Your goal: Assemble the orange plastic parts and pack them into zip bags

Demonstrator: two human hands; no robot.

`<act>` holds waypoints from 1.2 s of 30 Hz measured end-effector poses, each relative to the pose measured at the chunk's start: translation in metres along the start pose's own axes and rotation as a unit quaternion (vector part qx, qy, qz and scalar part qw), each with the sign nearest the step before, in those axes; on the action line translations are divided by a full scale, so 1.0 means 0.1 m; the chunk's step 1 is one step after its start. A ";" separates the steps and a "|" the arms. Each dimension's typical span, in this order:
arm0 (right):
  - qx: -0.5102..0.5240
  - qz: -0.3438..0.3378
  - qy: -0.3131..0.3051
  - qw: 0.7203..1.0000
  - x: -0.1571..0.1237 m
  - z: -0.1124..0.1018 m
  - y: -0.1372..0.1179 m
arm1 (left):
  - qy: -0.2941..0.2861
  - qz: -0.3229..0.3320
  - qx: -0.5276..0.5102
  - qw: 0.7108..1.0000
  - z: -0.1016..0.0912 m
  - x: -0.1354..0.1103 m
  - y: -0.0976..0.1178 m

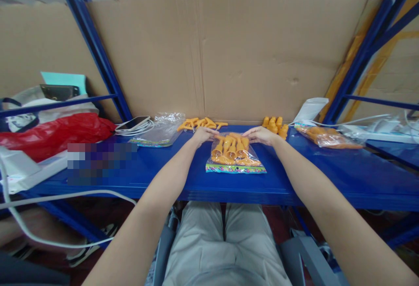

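A clear plastic bag (234,151) of orange plastic pieces lies on the blue shelf in front of me, its colourful printed strip toward me. Several of the pieces inside are shaped like small trumpets or cones. My left hand (204,135) pinches the far left corner of this bag. At the far right corner, my right hand (261,136) has its fingers closed on the edge. Loose orange T-shaped pieces (199,123) lie behind my left hand. Beyond my right hand sits a group of orange knobbly pieces (275,125).
A flat clear bag (160,129) and a phone (138,122) with white cable lie to the left, near a red plastic bag (65,133). On the right rests another filled bag (327,136). Cardboard (245,59) backs the blue shelf (183,192), with blue posts either side.
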State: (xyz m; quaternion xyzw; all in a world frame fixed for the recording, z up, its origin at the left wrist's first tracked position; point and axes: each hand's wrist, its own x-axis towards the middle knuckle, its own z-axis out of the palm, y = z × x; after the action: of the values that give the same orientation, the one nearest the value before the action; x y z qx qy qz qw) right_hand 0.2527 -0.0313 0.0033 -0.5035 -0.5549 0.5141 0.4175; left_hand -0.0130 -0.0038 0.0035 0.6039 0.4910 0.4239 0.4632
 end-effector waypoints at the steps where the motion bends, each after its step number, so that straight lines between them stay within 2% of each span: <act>1: -0.002 -0.001 0.004 1.000 0.00 0.01 0.00 | 0.000 0.004 0.005 1.000 0.00 0.01 0.00; 13: -0.047 -0.024 0.054 0.997 -0.01 0.12 -0.02 | -0.014 0.057 0.107 0.993 -0.01 -0.05 0.08; 22: -0.075 -0.040 0.060 0.995 0.01 0.16 -0.01 | -0.011 0.163 0.263 0.951 0.04 -0.05 0.18; 29: -0.098 -0.056 0.077 0.991 0.02 0.19 0.00 | -0.044 0.172 0.294 0.939 0.06 -0.10 0.18; 33: -0.095 -0.068 0.099 0.988 0.03 0.23 0.01 | -0.033 0.202 0.390 0.898 0.12 -0.13 0.18; 36: -0.101 -0.083 0.087 0.988 0.05 0.21 0.01 | -0.040 0.227 0.432 0.872 0.15 -0.15 0.19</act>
State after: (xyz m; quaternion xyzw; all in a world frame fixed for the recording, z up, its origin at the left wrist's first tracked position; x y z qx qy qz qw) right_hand 0.2312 -0.0298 -0.0010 -0.5377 -0.6056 0.3733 0.4525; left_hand 0.0027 -0.0221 0.0179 0.8553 0.4553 0.2383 0.0662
